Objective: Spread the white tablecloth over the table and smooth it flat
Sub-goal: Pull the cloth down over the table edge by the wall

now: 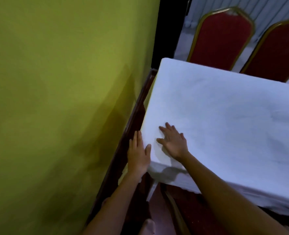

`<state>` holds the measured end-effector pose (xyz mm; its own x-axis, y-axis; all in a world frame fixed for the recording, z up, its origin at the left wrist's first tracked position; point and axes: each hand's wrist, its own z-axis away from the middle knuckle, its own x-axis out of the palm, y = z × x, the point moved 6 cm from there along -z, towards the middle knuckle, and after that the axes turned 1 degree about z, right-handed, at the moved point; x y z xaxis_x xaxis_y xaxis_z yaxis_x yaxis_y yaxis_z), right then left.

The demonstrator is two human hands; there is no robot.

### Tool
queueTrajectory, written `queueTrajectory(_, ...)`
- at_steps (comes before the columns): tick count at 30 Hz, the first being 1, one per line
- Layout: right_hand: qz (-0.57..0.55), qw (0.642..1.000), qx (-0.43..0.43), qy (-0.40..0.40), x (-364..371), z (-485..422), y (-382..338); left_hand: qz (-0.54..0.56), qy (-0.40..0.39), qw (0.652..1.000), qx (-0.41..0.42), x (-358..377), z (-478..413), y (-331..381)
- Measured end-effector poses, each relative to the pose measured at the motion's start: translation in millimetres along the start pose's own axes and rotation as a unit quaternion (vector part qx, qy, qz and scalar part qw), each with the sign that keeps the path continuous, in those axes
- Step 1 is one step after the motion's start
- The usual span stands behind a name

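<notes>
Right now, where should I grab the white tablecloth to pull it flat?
Probably the tablecloth's hanging near hem, reached from your side: it droops free there, while the left edge sits tight by the green wall.

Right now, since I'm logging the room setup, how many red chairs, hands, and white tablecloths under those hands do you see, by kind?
Red chairs: 2
Hands: 2, left hand, right hand
White tablecloth: 1
Total: 5
</notes>
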<state>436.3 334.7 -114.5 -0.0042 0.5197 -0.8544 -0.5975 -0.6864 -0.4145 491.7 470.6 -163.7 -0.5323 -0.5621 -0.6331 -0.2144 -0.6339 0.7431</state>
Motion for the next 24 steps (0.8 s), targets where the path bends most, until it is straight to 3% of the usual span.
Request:
queueTrajectory(1, -0.009, 1.000, -0.006, -0.025, -9, 8, 6, -0.121, 0.008, 0.992, 0.027, -1, 4, 2)
queueTrajectory(4, 0.126, 0.991, 0.003, -0.042, -14, 44, 34, -0.307, 0.015, 0.947, 0.091, -16, 10, 21)
queueTrajectory(7, 0.131, 0.988, 0.049, -0.065, 7, 81, 50, -0.363, -0.094, 0.921, 0.107, -14, 9, 30)
queueTrajectory(10, 0.107, 0.990, 0.069, -0.068, 13, 91, 45, -0.425, -0.145, 0.888, 0.099, -23, 1, 45)
queueTrajectory(13, 0.102, 0.988, 0.087, -0.074, 4, 94, 41, -0.427, -0.180, 0.880, 0.108, -29, 1, 58)
queueTrajectory(18, 0.081, 0.983, 0.162, 0.020, -34, 101, 47, -0.382, -0.174, 0.869, 0.262, -21, 12, 104)
queueTrajectory(24, 0.074, 0.968, 0.225, 0.086, -88, 107, 66, -0.340, -0.167, 0.857, 0.348, -4, 12, 187)
